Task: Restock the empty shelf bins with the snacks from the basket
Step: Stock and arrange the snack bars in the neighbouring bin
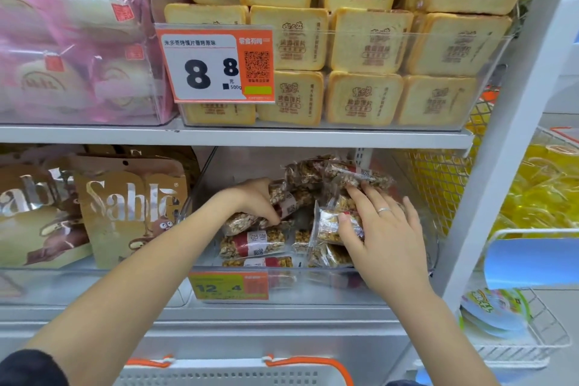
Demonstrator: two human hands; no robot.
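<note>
We see only the top rim of the white basket [219,373], cut off at the frame's bottom edge; its contents are hidden. Inside the clear shelf bin [313,288] on the lower white shelf, our left hand [253,200] curls round a nut bar packet [247,222]. Our right hand [379,229] pinches another packet [332,226] by thumb. Toast packs [360,41] fill the shelf above.

Red-banded golden snack packets [253,244], orange-handled basket [238,371]
</note>
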